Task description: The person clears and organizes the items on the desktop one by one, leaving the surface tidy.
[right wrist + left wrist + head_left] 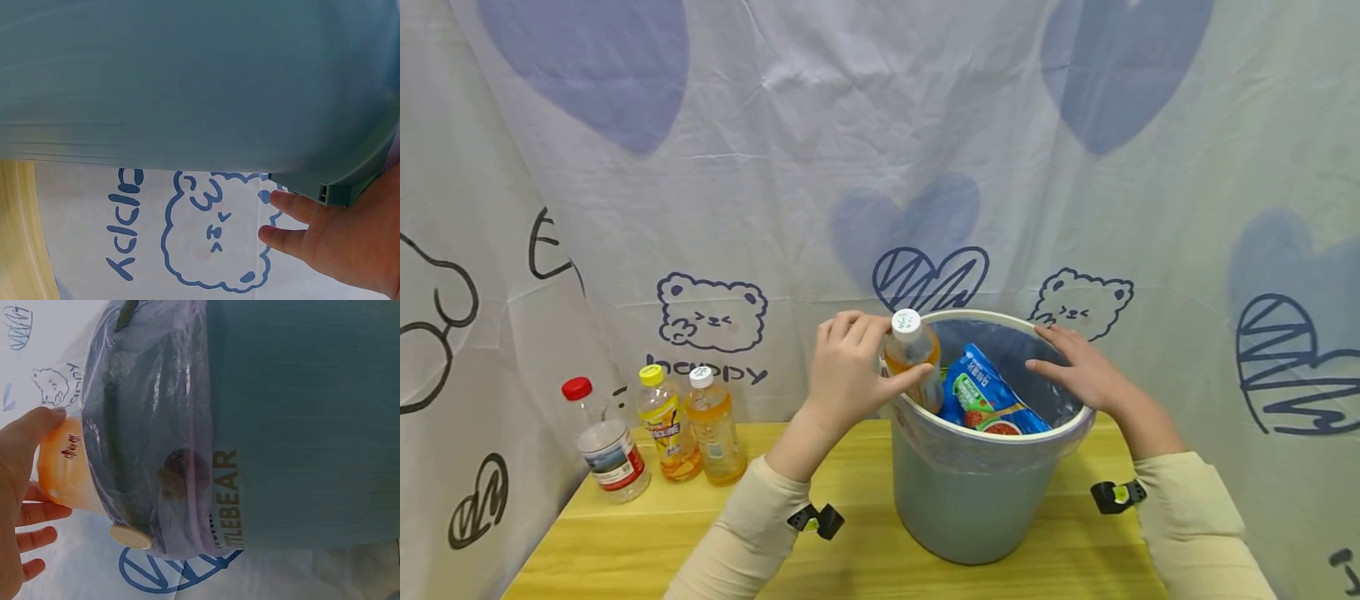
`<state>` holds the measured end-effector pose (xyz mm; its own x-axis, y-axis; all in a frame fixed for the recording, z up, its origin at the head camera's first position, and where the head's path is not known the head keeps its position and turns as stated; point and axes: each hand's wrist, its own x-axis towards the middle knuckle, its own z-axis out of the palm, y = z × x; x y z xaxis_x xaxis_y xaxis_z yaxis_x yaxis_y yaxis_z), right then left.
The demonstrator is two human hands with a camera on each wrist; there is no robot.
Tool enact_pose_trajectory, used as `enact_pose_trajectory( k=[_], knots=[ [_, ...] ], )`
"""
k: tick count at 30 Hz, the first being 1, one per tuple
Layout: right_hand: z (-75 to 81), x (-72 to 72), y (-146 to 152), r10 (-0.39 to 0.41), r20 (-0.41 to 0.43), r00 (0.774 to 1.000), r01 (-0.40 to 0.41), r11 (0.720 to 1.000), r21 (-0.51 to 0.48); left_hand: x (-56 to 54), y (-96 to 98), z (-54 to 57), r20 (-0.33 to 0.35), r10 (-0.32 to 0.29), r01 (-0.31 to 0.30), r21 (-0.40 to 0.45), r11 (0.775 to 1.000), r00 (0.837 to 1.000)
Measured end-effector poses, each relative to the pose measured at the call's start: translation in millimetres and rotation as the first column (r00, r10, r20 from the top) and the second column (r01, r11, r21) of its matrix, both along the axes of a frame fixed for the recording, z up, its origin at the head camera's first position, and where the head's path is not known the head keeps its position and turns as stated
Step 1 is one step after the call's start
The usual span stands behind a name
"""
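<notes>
Blue packet (981, 392) inside lined bin (970, 504).

White cloth (865, 100) — blue hearts (591, 67) (and bears (713, 317))

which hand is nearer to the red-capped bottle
Left: the left hand is right of the red-capped bottle; the right hand is farther right, at the bin's right side.

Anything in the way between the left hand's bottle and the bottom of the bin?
Nothing visible between the left hand and the bottle: the hand holds it. Its lower part is inside the bin; a blue packet in there, just to its right, might crowd it. What's directly beneath is hidden.
</notes>
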<state>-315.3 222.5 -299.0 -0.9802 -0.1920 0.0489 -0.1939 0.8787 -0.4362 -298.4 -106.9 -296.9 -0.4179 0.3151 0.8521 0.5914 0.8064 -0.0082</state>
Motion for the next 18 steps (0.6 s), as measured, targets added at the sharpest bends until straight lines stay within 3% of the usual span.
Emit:
enact_pose_trajectory(
  k=[7, 18],
  knots=[
    [0.5, 0.5, 0, -0.004, 0.003, 1.0, 0.004, 1.0, 0.001, 0.7, 2.2, -5.2, 0.072, 0.013, -0.007, -0.079, 0.997, 0.997],
    [-0.3, 0.0, -1, -0.006, -0.001, 1.0, 0.006, 1.0, 0.002, -0.1, -1.8, -11.0, 0.094, 0.01, -0.003, -0.083, 0.997, 0.996]
  ],
)
